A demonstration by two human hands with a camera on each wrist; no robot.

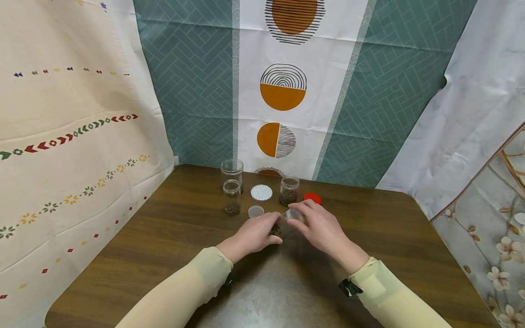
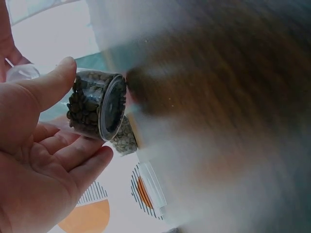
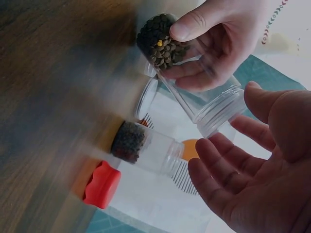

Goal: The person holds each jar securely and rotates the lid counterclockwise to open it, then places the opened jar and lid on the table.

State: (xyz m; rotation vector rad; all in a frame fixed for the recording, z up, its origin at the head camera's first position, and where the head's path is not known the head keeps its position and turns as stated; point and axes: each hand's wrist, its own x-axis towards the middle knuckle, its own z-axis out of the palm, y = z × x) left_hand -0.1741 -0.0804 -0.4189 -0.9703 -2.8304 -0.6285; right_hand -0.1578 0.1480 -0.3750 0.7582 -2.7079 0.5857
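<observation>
My left hand (image 1: 255,231) grips the lower part of a clear jar (image 3: 182,99) holding dark brown pellets, a small yellow piece among them. This jar leans to the right, and the pellets lie at its bottom end (image 2: 112,107). At the threaded neck, my right hand (image 1: 317,225) holds the rim between thumb and fingers. In the right wrist view the thumb lies on one side of the neck and the fingertips (image 3: 206,145) on the other. Part of the jar is hidden behind the left fingers in the head view.
Behind the hands stand a large clear jar (image 1: 232,166), a slim jar (image 1: 232,200) and another jar (image 1: 290,189), with dark pieces inside. A white patterned lid (image 1: 261,192), a small translucent lid (image 1: 256,211) and a red lid (image 1: 312,198) lie on the wooden table (image 1: 172,228).
</observation>
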